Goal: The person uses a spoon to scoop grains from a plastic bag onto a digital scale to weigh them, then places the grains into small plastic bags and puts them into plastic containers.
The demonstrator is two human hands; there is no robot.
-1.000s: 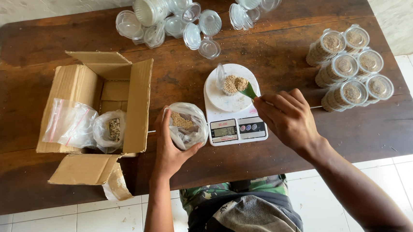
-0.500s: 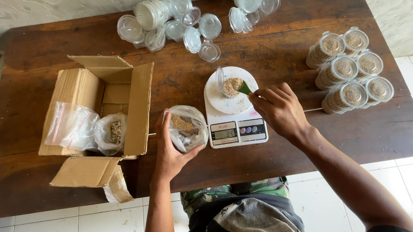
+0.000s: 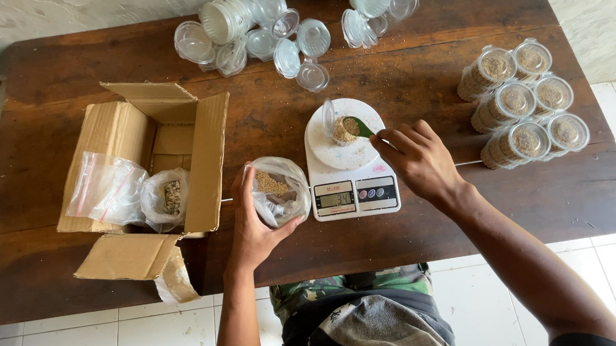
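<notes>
Small clear plastic cup (image 3: pixel 341 126), partly filled with tan grain, stands upright on the round white platter of the white digital kitchen scale (image 3: pixel 351 168), near the middle of the dark brown wooden table (image 3: pixel 469 205). The right hand (image 3: pixel 417 159) pinches a small green scoop (image 3: pixel 362 127) between thumb and fingertips; the scoop tip sits at the cup's rim. The left hand (image 3: pixel 250 224) wraps around a clear plastic bag of the same grain (image 3: pixel 278 190), mouth open upward, just left of the scale.

Risks, as judged from this position:
- Grain may fall onto the platter or table if the scoop tilts before it is over the cup mouth.
- The cup is light and stands unheld; a nudge from the scoop could tip it.
- Pressure from the right hand on the platter would falsify the reading.
- The bag is soft and held one-handed; a slack grip could let its mouth fold and spill.

Packages and markings:
- The scale front carries a grey display panel and coloured round buttons.
- At the right edge, filled clear lidded cups (image 3: pixel 520 104) lie stacked in rows on their sides.
- At the far edge, empty clear cups and lids (image 3: pixel 269 35) lie loose in two clusters.
- At the left, an open brown cardboard box (image 3: pixel 141 163) lies on its side, holding a clear zip bag with a red seal line (image 3: pixel 105 188) and a knotted bag of grain (image 3: pixel 167 197).
</notes>
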